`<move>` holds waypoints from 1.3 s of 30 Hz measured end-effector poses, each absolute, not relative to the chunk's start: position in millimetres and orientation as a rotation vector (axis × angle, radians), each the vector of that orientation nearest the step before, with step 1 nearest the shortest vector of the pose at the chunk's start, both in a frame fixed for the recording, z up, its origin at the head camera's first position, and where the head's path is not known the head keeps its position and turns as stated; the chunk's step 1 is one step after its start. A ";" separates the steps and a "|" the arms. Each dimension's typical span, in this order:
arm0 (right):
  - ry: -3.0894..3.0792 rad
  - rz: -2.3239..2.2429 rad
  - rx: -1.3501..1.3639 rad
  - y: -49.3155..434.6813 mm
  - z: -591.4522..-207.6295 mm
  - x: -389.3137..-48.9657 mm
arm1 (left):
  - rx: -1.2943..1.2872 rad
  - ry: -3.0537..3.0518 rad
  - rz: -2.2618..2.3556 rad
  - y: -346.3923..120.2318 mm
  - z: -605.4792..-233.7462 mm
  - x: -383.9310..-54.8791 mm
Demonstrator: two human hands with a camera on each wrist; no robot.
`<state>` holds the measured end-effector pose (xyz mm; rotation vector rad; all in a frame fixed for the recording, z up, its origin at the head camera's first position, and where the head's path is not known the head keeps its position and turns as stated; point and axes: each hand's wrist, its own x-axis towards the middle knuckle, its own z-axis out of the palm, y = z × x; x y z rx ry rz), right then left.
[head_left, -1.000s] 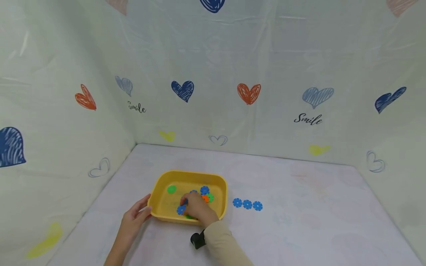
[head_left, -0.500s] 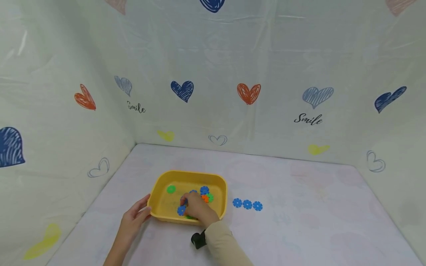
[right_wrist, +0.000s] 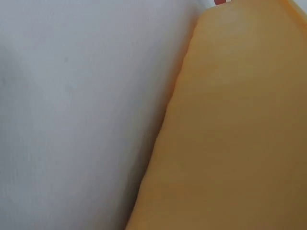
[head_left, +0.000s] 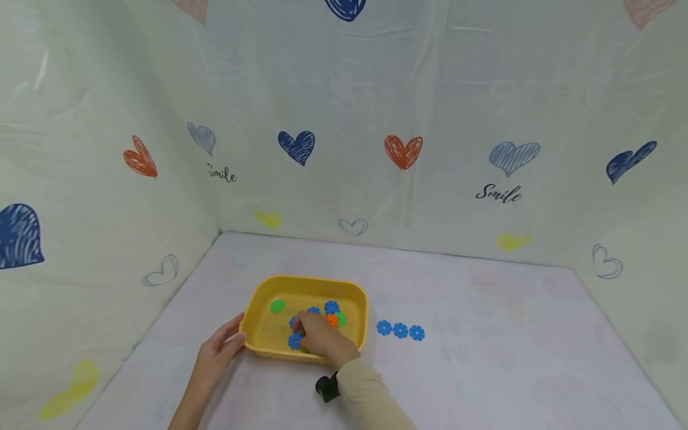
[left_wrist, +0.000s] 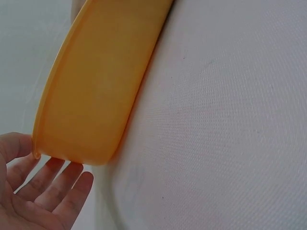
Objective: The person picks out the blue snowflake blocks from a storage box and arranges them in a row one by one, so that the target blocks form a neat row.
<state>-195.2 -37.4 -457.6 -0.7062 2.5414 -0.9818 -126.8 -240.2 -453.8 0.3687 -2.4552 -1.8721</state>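
Observation:
My left hand (head_left: 214,355) holds the yellow plastic tray (head_left: 260,352) by its left end. In the left wrist view, the thumb (left_wrist: 17,144) meets the rim and the other fingers touch the wall below. Inside the tray, my right hand (head_left: 322,339) reaches down with bent fingers among the loose snowflake discs. A blue snowflake disc (head_left: 294,341) lies beside its fingertips, and part of another blue one shows just above. The fingertips are hidden, so a grip on a disc cannot be made out. The right wrist view shows only the tray's outer wall (right_wrist: 230,124) and the table.
A green disc (head_left: 276,306) lies at the tray's left; blue, orange (head_left: 332,321) and green discs cluster at its right. Outside, three blue discs (head_left: 400,330) lie in a row on the white table (head_left: 510,358). A printed curtain (head_left: 441,107) encloses the table's back and left.
The right wrist and sleeve have shifted slightly to the right, while the fingers stay at the same spot among the discs. My left hand has stayed on the tray.

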 end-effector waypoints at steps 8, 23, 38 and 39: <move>2.477 -1.047 -0.712 -22.9 -447.9 -193.5 | 0.417 -2.478 -1.882 -239.6 -451.6 -127.9; 2.491 -1.468 -0.555 23.7 -400.2 -174.3 | 0.433 -2.461 -1.908 -239.4 -451.2 -128.4; 2.554 -1.719 -0.195 88.3 -400.4 -162.1 | 0.472 -2.504 -1.872 -238.6 -451.3 -128.7; 2.562 -1.726 -0.164 92.0 -400.7 -161.8 | 0.469 -2.499 -1.878 -238.6 -451.0 -128.5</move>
